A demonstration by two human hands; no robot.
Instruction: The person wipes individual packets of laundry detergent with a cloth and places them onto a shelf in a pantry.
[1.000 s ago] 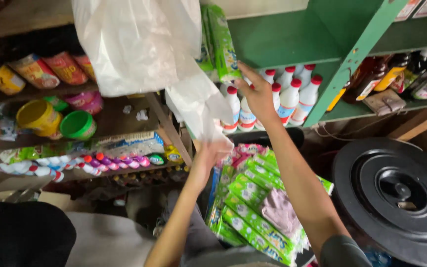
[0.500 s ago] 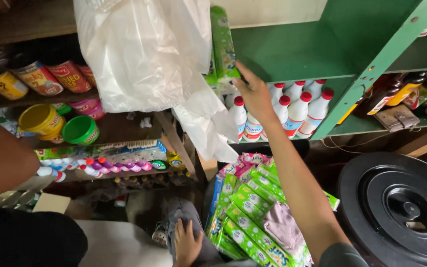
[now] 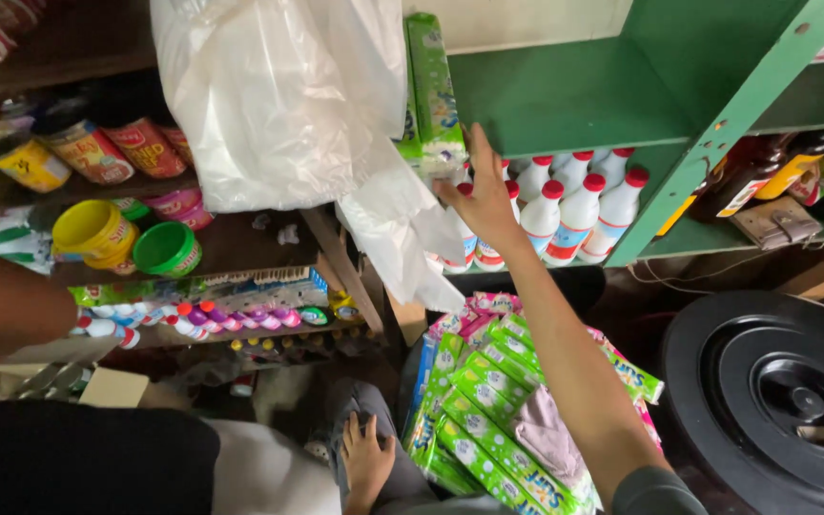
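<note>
Green painted shelving point(image 3: 574, 95) fills the upper right of the view, its top shelf bare beside a tall green-and-white packet point(image 3: 434, 91) standing upright at its left end. White plastic bag point(image 3: 278, 95), large and crumpled, hangs at top centre, draping down over a darker wooden shelf unit point(image 3: 231, 243) on the left. Black round lid point(image 3: 774, 401) sits at the lower right. Strips of green sachets point(image 3: 484, 420) lie in a heap at bottom centre, below the shelves. White bottles with red caps point(image 3: 574, 205) stand in a cluster on the lower green shelf.

The person's right hand point(image 3: 484, 195) reaches up with fingers spread, its fingertips touching the base of the upright packet and the edge of the bag. The left hand point(image 3: 366, 460) rests low, fingers loosely spread and flat on grey cloth at the knee, holding nothing. Cans and small yellow and green tubs point(image 3: 126, 238) line the wooden shelves.
</note>
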